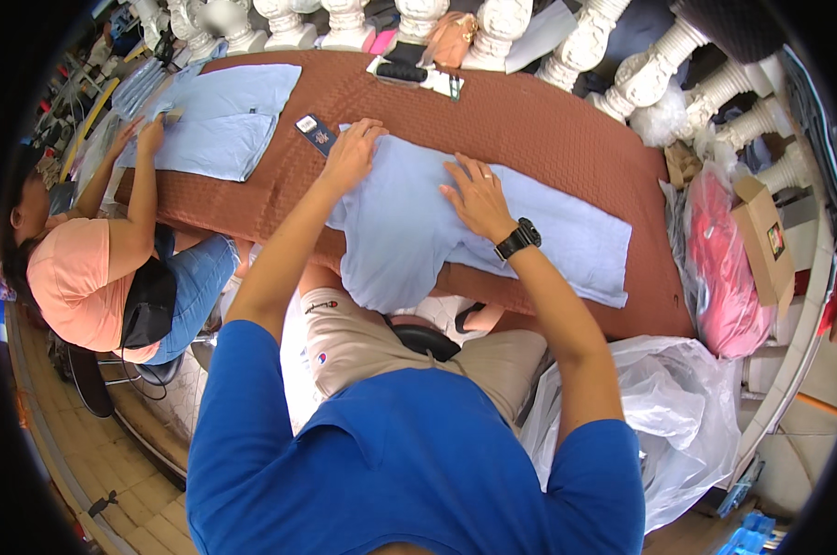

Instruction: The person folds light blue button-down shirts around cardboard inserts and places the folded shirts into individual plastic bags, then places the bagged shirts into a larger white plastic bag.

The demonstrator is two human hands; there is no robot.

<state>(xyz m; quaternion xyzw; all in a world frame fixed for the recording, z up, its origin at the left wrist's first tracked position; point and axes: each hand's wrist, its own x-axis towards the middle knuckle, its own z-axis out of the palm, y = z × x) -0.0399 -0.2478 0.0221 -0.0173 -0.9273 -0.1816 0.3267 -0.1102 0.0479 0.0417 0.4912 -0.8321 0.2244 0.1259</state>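
Note:
A light blue garment [400, 213] lies across the brown-covered table in front of me, and one part of it hangs over the near edge toward my lap. My left hand [352, 155] rests on its upper left corner with the fingers stretched out. Flat on the middle of the cloth is my right hand [479, 199], its fingers spread; a black watch [517, 239] is on that wrist. A dark tag with a white label [317, 134] lies just left of my left hand, partly beside the cloth. Neither hand lifts the fabric.
On the left, a person in a peach shirt [90, 277] handles another light blue garment [224, 116]. White balusters [344, 26] line the far side. A black roll [402, 72] lies at the table's back. Pink bagged goods [728, 268], a cardboard box [765, 236] and clear plastic [668, 398] sit right.

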